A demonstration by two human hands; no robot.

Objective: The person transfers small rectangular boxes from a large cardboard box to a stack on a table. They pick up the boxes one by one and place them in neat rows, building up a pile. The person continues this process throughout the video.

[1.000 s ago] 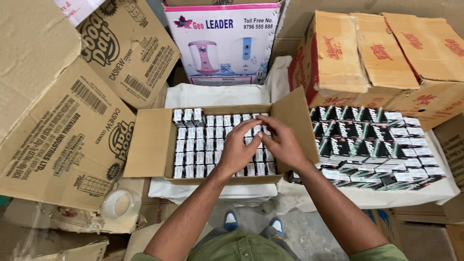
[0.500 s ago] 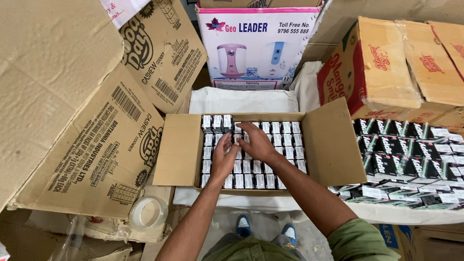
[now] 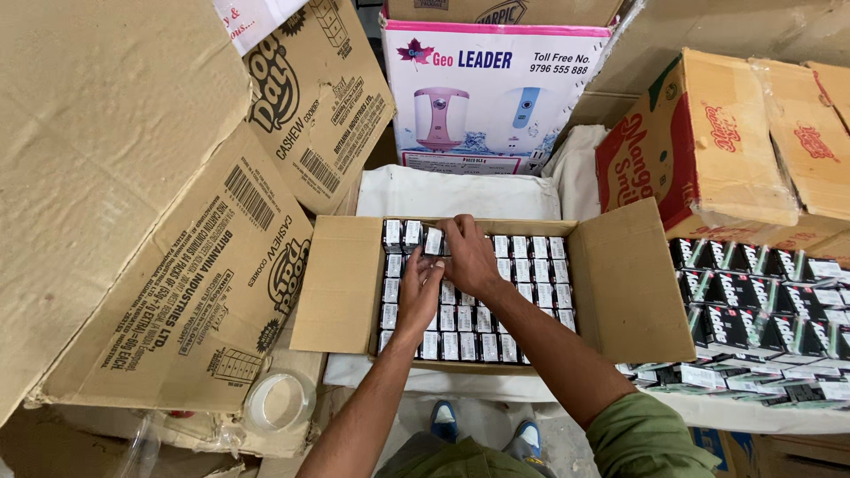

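Both hands in open carton (image 3: 336, 283) | right hand (image 3: 469, 257) pinches small box (image 3: 434, 242) — seemingly | left hand (image 3: 421, 288) flat, empty, just below it

- A big brown cardboard carton (image 3: 168, 265) with black print leans at the left.
- A clear tape roll (image 3: 279, 400) lies below it.
- A white and pink appliance box (image 3: 491, 97) stands at the back.
- Orange-red cartons (image 3: 726, 150) sit at the right, above stacked black and white packs (image 3: 761, 310).
- White cloth (image 3: 456, 190) covers the surface.

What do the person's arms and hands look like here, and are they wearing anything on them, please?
Both forearms are bare, as are the left hand and right hand: no gloves, rings or watch show. An olive-green short sleeve covers the right upper arm.
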